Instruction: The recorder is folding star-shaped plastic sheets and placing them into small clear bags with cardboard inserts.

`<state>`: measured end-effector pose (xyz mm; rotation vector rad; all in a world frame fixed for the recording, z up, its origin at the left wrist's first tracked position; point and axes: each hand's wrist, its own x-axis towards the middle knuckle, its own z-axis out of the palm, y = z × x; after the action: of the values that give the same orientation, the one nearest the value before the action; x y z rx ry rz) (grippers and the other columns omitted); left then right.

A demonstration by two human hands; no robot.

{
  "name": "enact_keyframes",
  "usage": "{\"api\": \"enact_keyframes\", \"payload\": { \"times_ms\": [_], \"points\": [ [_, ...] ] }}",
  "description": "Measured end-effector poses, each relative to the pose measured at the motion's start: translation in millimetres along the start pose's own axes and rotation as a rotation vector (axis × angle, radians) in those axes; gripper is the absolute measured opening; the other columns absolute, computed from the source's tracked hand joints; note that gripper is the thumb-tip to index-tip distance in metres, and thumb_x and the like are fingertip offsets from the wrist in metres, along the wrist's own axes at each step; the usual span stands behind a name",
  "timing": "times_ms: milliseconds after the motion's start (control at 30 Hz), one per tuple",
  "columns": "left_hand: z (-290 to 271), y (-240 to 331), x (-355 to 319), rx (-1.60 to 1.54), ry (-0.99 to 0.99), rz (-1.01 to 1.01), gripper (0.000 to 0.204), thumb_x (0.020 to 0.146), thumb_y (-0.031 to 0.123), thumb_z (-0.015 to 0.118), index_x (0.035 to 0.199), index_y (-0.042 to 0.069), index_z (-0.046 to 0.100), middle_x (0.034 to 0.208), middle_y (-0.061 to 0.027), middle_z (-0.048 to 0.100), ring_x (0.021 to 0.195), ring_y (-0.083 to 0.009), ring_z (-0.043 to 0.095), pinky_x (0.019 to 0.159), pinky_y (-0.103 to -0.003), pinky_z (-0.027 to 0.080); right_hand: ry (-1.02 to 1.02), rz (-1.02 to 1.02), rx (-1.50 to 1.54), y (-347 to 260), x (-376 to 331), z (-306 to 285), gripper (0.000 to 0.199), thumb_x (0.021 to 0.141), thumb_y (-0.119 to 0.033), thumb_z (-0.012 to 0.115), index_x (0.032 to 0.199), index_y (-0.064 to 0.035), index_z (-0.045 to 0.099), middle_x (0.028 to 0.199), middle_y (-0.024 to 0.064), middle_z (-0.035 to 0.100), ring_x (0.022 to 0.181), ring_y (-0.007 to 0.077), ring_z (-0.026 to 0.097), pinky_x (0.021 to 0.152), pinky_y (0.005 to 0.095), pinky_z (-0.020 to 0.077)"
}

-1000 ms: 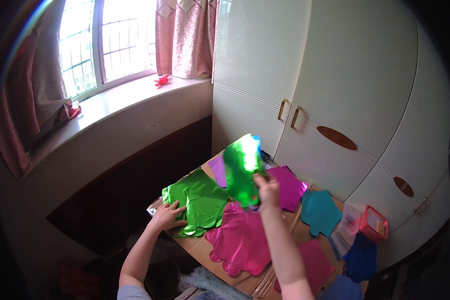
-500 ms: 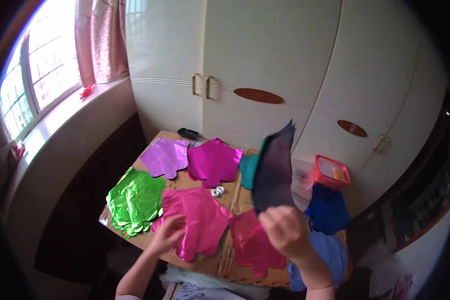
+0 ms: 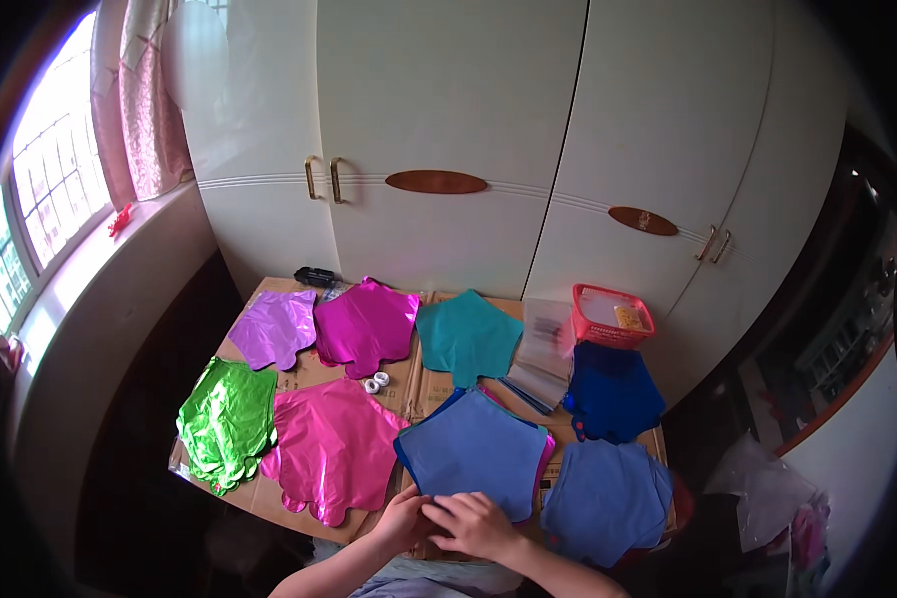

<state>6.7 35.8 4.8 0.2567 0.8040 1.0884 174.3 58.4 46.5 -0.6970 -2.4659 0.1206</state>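
Observation:
A stack of flat, star-shaped foil balloons [image 3: 471, 453] lies at the front middle of the cardboard-topped table. Its top sheet is dull blue, and darker blue, teal and magenta edges peek out around it. At the stack's near edge my left hand [image 3: 406, 520] is closed, its fingertips pinching the balloons' tail end. My right hand [image 3: 476, 523] meets it there, fingers bent over the same end, which they mostly hide. Just left of the stack is a pink foil balloon pile [image 3: 337, 448]. To the right lies a light blue pile [image 3: 608, 501].
Around the cardboard [image 3: 304, 377] lie green [image 3: 226, 424], lilac [image 3: 274, 329], magenta [image 3: 367, 327], teal [image 3: 468, 334] and dark blue [image 3: 616, 394] foil piles. White tape rolls [image 3: 376, 383], a red plastic box [image 3: 613, 317] and a clear bag [image 3: 546, 349] sit among them. A white cabinet [image 3: 448, 100] stands behind.
The dark stack, held upright in my right hand before, now lies flat over the pinkish-red balloon's spot. My left hand has moved right from the pink pile to join my right. The view has shifted.

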Motion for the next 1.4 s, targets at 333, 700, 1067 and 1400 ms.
{"api": "enact_keyframes", "payload": {
  "times_ms": [333,700,1067,1400],
  "points": [
    [-26,-7,-65,0.140,-0.051,0.104,0.038,0.093,0.006,0.048,0.130,0.001,0.042,0.118,-0.0121,0.056,0.107,-0.0222,0.058,0.094,-0.037,0.047,-0.009,0.401,-0.218,162,6,25,0.055,0.086,-0.032,0.060,0.125,0.0030,0.042,0.126,0.0299,0.047,0.119,0.0439,0.045,0.103,0.0460,0.0358],
    [-49,-74,-82,0.061,-0.074,-0.418,0.044,0.090,0.009,0.061,0.129,-0.001,0.043,0.122,-0.0131,0.057,0.111,-0.0228,0.057,0.100,-0.035,0.043,-0.005,0.389,-0.074,84,-15,17,0.047,0.083,-0.026,0.066,0.117,0.0015,0.047,0.114,0.0181,0.055,0.108,0.0339,0.052,0.094,0.0426,0.0415],
    [-87,-97,-74,-0.309,-0.234,-0.666,0.052,0.091,0.016,0.056,0.135,-0.003,0.036,0.132,-0.0186,0.050,0.122,-0.0281,0.050,0.106,-0.043,0.037,-0.005,0.487,0.054,51,-42,6,0.049,0.087,-0.024,0.061,0.124,0.0033,0.044,0.122,0.0197,0.052,0.113,0.0355,0.051,0.098,0.0428,0.0392],
    [-55,-97,-56,-0.551,-0.354,-0.819,0.044,0.091,0.015,0.054,0.126,-0.009,0.042,0.125,-0.0223,0.054,0.117,-0.0344,0.053,0.103,-0.043,0.042,-0.007,0.474,0.051,51,-37,15,0.051,0.085,-0.021,0.062,0.126,0.0041,0.044,0.126,0.0217,0.049,0.116,0.0372,0.048,0.100,0.0444,0.0371]
  ]
}}
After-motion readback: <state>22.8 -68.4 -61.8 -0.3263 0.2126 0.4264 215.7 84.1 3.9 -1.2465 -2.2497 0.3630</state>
